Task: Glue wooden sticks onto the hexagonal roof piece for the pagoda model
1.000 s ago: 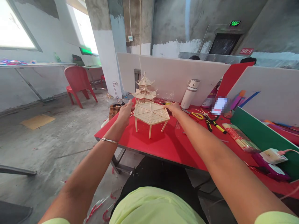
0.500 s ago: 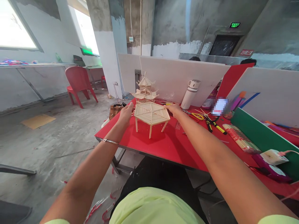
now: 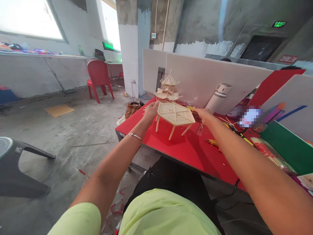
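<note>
A hexagonal platform of wooden sticks [image 3: 175, 114], standing on thin legs, is tilted slightly above the red table [image 3: 186, 150]. My left hand [image 3: 150, 110] grips its left edge and my right hand [image 3: 202, 115] grips its right edge, both with fingers closed on the frame. Right behind it stands a small tiered pagoda of sticks [image 3: 168, 88] at the table's far corner.
A white flask [image 3: 218, 95] stands against the white partition. Yellow-handled pliers [image 3: 213, 142], a bundle of sticks [image 3: 271, 153] and a green board [image 3: 288, 147] lie to the right. A red chair [image 3: 99, 78] and a grey stool [image 3: 14, 163] stand on the concrete floor at left.
The stick platform has risen off the table and tilted between both hands. My head has turned left, so everything sits further right in view.
</note>
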Demonstrator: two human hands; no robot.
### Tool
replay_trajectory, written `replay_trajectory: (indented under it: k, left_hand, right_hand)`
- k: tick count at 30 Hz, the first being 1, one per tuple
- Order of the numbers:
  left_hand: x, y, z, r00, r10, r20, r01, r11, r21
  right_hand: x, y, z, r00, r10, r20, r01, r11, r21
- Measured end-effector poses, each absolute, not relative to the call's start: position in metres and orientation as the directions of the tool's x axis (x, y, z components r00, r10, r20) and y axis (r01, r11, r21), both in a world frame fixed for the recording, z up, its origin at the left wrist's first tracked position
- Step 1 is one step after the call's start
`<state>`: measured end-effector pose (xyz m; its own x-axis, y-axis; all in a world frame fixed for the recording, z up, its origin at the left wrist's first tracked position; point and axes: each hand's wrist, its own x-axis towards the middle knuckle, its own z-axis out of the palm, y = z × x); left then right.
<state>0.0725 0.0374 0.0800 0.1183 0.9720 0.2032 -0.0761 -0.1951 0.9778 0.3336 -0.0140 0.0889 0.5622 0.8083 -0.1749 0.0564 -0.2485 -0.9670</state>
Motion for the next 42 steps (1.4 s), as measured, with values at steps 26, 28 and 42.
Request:
replay_trajectory:
  k: [26,28,42]
  left_hand:
    - [0.067,0.070,0.054,0.292,0.915,0.279,-0.069,-0.270,0.960]
    - [0.067,0.073,0.052,0.266,0.928,0.260,-0.040,-0.259,0.965]
    - [0.066,0.079,0.049,0.183,0.958,0.219,0.045,-0.231,0.972]
  right_hand:
    - [0.331,-0.022,0.088,0.591,0.771,-0.239,0.147,-0.394,-0.907]
    - [0.332,-0.020,0.086,0.587,0.776,-0.232,0.150,-0.386,-0.910]
    - [0.330,-0.015,0.079,0.582,0.796,-0.168,0.129,-0.294,-0.947]
